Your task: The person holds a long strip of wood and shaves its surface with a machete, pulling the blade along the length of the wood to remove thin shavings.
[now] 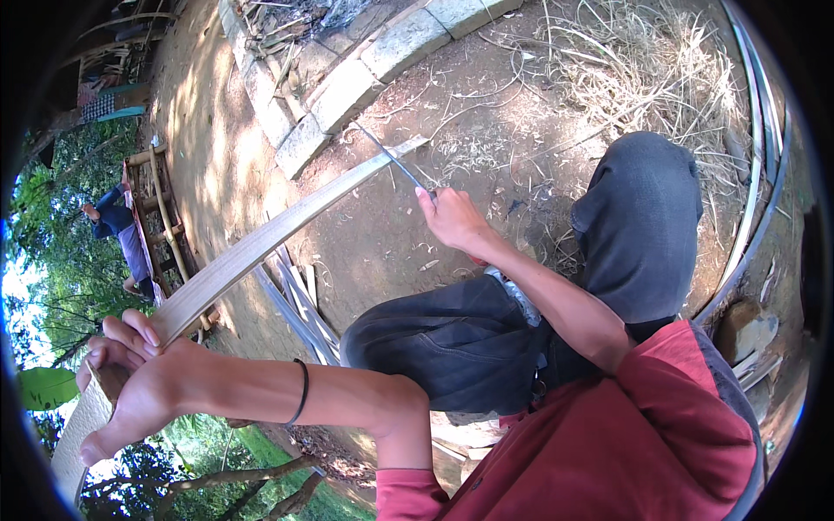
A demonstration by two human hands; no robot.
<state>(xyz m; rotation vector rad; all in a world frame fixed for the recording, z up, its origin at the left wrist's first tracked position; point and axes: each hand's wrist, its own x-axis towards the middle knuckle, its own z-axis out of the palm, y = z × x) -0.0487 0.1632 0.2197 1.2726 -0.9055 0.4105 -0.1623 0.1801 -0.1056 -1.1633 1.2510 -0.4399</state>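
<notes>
A long, flat, pale wooden strip [261, 240] runs slantwise from the lower left to the upper middle. My left hand [130, 373] is wrapped round it near the lower left, and its end runs on past the hand. My right hand [456, 221] grips a knife [401, 168], whose handle is mostly hidden in the fist. The thin dark blade lies across the strip near its far, narrower end; whether the edge bites into it I cannot tell.
More strips [300, 304] lie on the ground by my bent knee. A stone block border [347, 95] stands at the top, dry fibres [647, 74] at the upper right. Long strips [754, 165] line the right edge. Another person [126, 234] is off at the left, beside a bamboo frame [165, 213].
</notes>
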